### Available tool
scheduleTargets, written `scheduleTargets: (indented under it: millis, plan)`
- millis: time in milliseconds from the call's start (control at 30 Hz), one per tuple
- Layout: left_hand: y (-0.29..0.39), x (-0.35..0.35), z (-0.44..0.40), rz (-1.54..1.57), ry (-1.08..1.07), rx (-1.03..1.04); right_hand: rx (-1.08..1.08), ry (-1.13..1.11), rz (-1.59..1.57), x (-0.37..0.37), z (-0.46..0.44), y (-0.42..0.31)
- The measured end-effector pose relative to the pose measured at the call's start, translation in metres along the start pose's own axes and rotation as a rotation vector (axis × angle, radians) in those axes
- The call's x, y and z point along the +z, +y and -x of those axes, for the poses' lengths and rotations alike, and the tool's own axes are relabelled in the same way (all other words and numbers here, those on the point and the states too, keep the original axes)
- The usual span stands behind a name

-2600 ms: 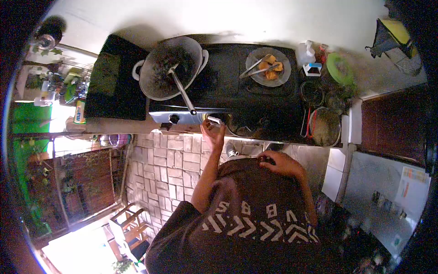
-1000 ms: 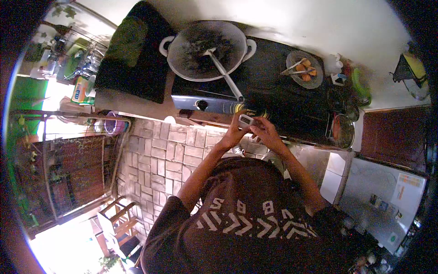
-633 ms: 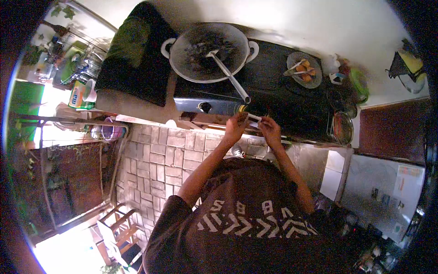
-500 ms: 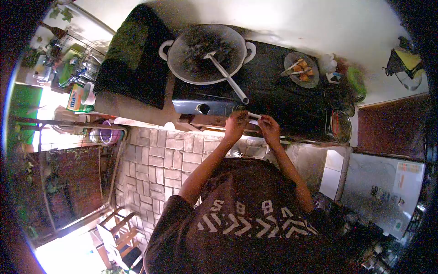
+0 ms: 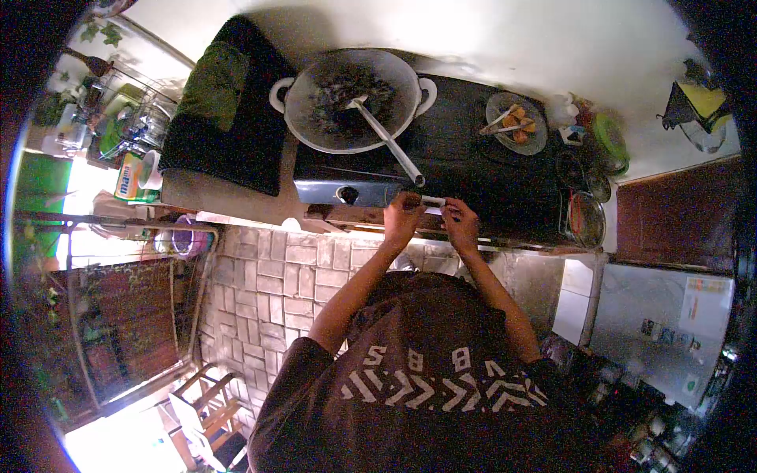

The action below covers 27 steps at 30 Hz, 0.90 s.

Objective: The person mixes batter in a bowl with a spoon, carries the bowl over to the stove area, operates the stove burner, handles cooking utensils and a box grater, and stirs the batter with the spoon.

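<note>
Both hands are at the front edge of the black stove [image 5: 323, 191]. My left hand [image 5: 403, 220] has its fingers closed on the left end of a small white object [image 5: 432, 202]. My right hand [image 5: 460, 223] pinches the right end of the same object. Just behind the hands, the long handle of a metal spatula [image 5: 392, 145] reaches out over the rim of a large two-handled wok [image 5: 296, 118]. Dark food lies in the wok. To the right stands a glass plate [image 5: 538, 142] with orange-brown pieces and metal tongs on it.
A dark mat with a green cloth [image 5: 214, 87] lies left of the stove. Beyond it are a dish rack [image 5: 150, 106] and a yellow-green box [image 5: 128, 177]. At right are a strainer [image 5: 587, 219], a green lid [image 5: 609, 139] and a white cabinet surface [image 5: 631, 307].
My right hand has come up from near the body and taken the white object's other end. The object is now tilted edge-on, and the camera view has shifted.
</note>
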<state>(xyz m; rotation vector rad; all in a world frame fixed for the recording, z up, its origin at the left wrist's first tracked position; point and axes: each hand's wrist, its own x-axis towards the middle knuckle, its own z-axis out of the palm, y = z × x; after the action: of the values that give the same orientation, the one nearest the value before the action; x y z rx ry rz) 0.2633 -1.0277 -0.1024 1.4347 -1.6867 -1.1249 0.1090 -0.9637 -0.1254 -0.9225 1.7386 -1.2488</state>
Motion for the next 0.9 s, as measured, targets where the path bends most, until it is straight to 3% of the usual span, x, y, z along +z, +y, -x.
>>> scheduleTargets:
  millis: [333,667,900]
  plan:
    - [-0.004,0.001,-0.002,0.032,-0.009,-0.013,-0.095,0.069,0.042,0.001,-0.002,-0.006]
    - [-0.006,0.001,-0.003,0.053,-0.002,0.013,0.004,0.058,0.011,-0.002,0.0,-0.024]
    - [0.001,-0.002,-0.007,-0.003,0.011,0.029,-0.103,0.082,0.023,-0.003,-0.005,-0.008]
